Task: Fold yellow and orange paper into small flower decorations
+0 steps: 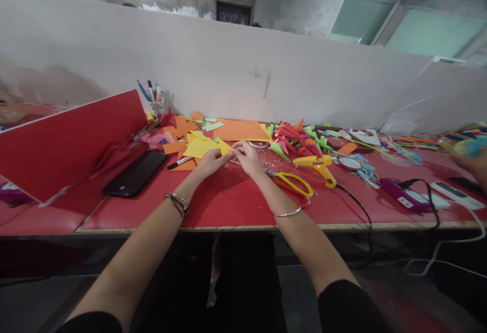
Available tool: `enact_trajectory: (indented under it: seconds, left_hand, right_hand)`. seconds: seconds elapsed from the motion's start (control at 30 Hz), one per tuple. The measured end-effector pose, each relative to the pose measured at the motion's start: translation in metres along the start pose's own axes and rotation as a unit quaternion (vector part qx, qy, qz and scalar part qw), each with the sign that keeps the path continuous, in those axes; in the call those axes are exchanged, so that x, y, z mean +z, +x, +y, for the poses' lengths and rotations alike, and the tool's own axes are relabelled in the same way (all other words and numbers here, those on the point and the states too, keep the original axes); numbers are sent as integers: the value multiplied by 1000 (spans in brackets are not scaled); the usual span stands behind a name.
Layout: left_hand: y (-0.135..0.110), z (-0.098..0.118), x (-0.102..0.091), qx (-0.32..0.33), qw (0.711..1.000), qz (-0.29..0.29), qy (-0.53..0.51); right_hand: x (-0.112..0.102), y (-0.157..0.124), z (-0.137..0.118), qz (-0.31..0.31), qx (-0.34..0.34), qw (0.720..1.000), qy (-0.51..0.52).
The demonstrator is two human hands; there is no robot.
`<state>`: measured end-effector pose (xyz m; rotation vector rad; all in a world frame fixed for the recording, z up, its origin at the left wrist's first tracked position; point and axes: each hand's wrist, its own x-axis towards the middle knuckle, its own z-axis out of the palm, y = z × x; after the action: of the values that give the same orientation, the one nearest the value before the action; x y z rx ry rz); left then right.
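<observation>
A small pointed piece of yellow paper (224,147) stands between my fingertips above the red table. My left hand (211,162) pinches its lower edge. From the other side my right hand (248,157) has its fingers closed at the same corner; the exact grip there is partly hidden. Flat yellow paper sheets (198,147) lie just beyond my left hand, with a marker pen (180,162) beside them. To the right of my right wrist rest yellow-handled scissors (294,183) and a yellow hot glue gun (317,165).
A black phone (136,173) and a standing red board (76,143) are at left. Behind lie orange sheets (241,130) and a heap of red and green paper cones (297,139). The glue gun's cord (357,202) hangs over the front edge. Another person's hand (474,163) appears at far right.
</observation>
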<state>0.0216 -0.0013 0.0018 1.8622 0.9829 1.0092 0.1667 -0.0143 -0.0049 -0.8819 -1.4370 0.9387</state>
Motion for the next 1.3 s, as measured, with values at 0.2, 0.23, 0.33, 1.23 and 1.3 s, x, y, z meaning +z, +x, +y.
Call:
enact_trajectory:
  seconds: [0.2,0.23,0.33,1.23,1.3]
  left_hand:
    - [2,-5,0,-5,1000,0,6]
    - [2,-6,0,-7,1000,1,4]
    - [2,-7,0,-11,1000,6,4]
    - [1,-5,2,48,972,151,171]
    - [1,-5,2,51,970,151,182]
  right_hand:
    - [0,1,3,-16,12,1000,4]
    - [0,1,3,-21,14,1000,5]
    - [0,0,4,-38,20,999,4]
    - [-3,-3,4,-143,49,987,-46]
    - [-4,-3,4,-142,51,987,-53]
